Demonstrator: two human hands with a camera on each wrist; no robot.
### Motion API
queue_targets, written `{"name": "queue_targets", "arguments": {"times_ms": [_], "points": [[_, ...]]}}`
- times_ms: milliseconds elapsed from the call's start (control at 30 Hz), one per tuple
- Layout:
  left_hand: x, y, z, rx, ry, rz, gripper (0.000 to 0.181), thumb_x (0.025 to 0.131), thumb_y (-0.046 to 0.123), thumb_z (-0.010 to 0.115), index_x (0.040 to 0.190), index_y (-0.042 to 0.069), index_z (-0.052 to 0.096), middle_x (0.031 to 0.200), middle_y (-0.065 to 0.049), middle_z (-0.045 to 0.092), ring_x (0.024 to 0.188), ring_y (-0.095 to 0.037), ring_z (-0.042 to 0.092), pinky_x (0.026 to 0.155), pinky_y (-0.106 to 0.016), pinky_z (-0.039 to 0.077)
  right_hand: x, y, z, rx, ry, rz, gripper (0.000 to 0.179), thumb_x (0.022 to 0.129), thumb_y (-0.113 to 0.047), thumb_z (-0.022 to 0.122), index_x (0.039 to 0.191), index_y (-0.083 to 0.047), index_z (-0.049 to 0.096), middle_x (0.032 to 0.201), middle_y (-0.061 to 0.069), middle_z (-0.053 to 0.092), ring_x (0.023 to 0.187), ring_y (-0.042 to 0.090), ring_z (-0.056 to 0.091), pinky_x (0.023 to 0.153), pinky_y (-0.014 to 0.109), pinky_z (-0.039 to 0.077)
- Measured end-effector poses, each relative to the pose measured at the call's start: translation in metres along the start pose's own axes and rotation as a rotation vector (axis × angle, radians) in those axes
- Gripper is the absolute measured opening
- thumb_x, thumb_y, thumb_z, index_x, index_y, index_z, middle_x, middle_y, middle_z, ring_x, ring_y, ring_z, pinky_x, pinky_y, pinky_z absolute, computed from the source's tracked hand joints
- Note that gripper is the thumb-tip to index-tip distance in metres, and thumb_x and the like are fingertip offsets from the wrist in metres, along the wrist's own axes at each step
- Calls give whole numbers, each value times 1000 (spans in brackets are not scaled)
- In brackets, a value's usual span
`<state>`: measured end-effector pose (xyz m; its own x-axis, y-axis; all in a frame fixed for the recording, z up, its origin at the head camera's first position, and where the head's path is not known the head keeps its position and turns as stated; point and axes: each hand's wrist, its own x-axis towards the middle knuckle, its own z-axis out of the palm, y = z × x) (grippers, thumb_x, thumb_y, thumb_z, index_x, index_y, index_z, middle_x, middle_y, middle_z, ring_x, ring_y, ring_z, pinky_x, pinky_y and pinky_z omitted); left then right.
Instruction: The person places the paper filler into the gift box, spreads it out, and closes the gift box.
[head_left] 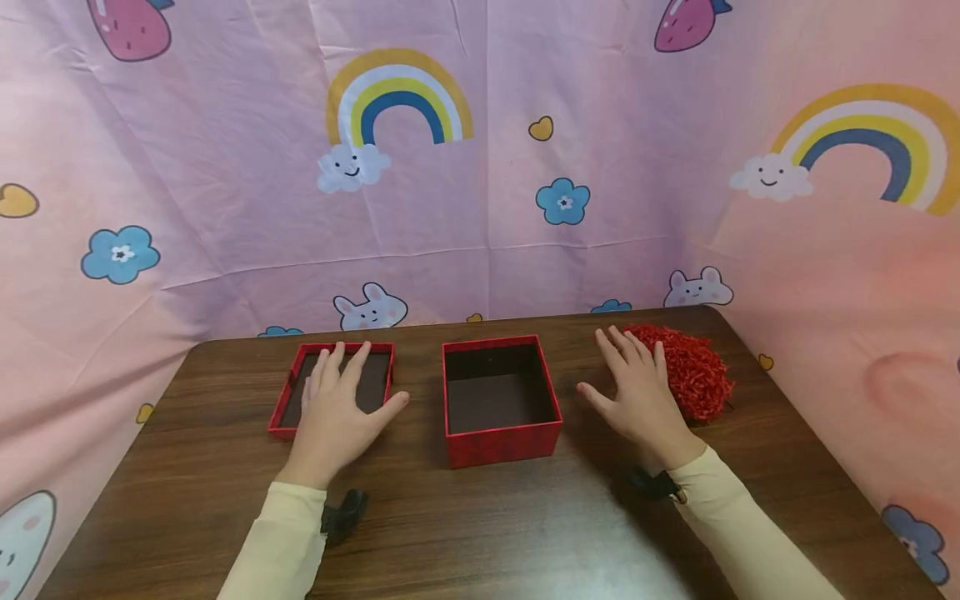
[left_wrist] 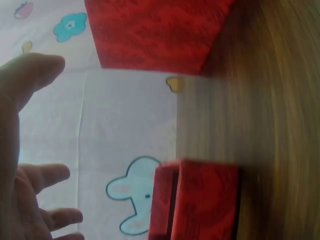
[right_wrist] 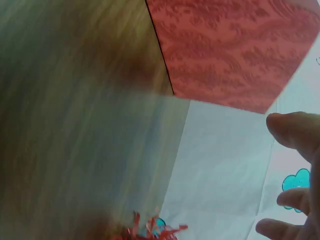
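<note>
Fingers spread, the left hand [head_left: 339, 410] hovers near a shallow red rectangular lid [head_left: 377, 377] and the right hand [head_left: 639, 392], likewise spread, near crinkled red shreds [head_left: 693, 375], with a square red-patterned box [head_left: 504, 446] between them on a brown wood-grain table [head_left: 480, 533].

Box [head_left: 502, 443] between lid [head_left: 377, 379], left, and shreds [head_left: 693, 371], right.

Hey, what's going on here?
Someone has both hands raised, fingers spread, over a wooden table, gripping nothing. The left hand is near what looks like a shallow red lid; the right hand is near a heap of red shreds. An open red box stands between the two hands.
</note>
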<state>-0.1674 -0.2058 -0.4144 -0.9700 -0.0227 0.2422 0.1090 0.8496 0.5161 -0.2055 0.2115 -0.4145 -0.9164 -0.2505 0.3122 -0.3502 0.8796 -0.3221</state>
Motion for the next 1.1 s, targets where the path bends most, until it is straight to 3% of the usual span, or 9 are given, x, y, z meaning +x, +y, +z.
{"name": "queue_targets", "arguments": {"times_ms": [133, 267, 367, 433, 567, 733, 833, 933, 1100], "points": [[2, 8, 5, -115, 0, 54, 88, 93, 61, 68, 163, 20, 34, 165, -16, 30, 152, -42, 26, 112, -75, 30, 1, 8, -8, 70, -17, -13, 80, 93, -35, 76, 158, -5, 40, 160, 24, 39, 149, 45, 30, 120, 72, 7], [3, 19, 11, -330, -62, 99, 74, 98, 46, 69, 159, 17, 38, 156, -13, 43, 143, -36, 43, 111, -62, 42, 1, 16, -13, 145, -37, -27, 74, 95, -31, 75, 156, -5, 42, 159, 23, 41, 147, 46, 34, 119, 71, 20], [3, 29, 16, -502, -155, 56, 68, 101, 36, 68, 158, 14, 38, 152, -13, 47, 140, -35, 48, 111, -58, 44, -1, 23, -15, 151, -36, -59, 68, 95, -26, 75, 154, -6, 47, 157, 23, 43, 144, 46, 37, 116, 68, 29], [2, 35, 21, -561, -210, 11, 66, 102, 35, 67, 157, 14, 39, 152, -14, 48, 139, -35, 50, 110, -59, 44, -1, 28, -18, 135, -33, -82, 64, 95, -23, 75, 152, -7, 50, 156, 23, 44, 142, 46, 39, 116, 68, 30], [2, 44, 32, -595, -282, -57, 64, 102, 40, 66, 157, 18, 39, 153, -14, 49, 139, -34, 51, 110, -61, 44, -1, 42, -28, 90, -27, -114, 61, 94, -16, 75, 150, -5, 53, 154, 23, 46, 140, 45, 41, 115, 68, 30], [2, 43, 40, -618, -291, -80, 65, 104, 41, 62, 159, 19, 36, 156, -13, 46, 139, -34, 50, 107, -62, 46, -1, 68, -44, 35, 45, -142, 57, 92, -14, 75, 144, -1, 56, 145, 26, 53, 135, 49, 44, 115, 72, 24], [3, 42, 43, -639, -296, -80, 63, 106, 42, 59, 160, 20, 36, 157, -14, 45, 139, -35, 51, 108, -61, 46, -2, 89, -54, 22, 51, -117, 59, 90, -17, 76, 142, 2, 56, 143, 29, 52, 132, 52, 44, 110, 73, 28], [3, 41, 46, -680, -322, -86, 62, 106, 44, 57, 160, 22, 35, 158, -15, 43, 138, -36, 50, 111, -60, 43, -3, 107, -64, 14, -24, -64, 69, 90, -23, 78, 147, 3, 49, 147, 34, 45, 133, 56, 40, 106, 75, 33], [1, 43, 48, -704, -375, -124, 66, 104, 51, 57, 160, 25, 34, 159, -16, 41, 139, -36, 48, 114, -62, 39, -4, 128, -74, -21, -223, 33, 86, 92, -39, 77, 156, 2, 36, 148, 39, 39, 132, 60, 40, 99, 79, 38]]}}
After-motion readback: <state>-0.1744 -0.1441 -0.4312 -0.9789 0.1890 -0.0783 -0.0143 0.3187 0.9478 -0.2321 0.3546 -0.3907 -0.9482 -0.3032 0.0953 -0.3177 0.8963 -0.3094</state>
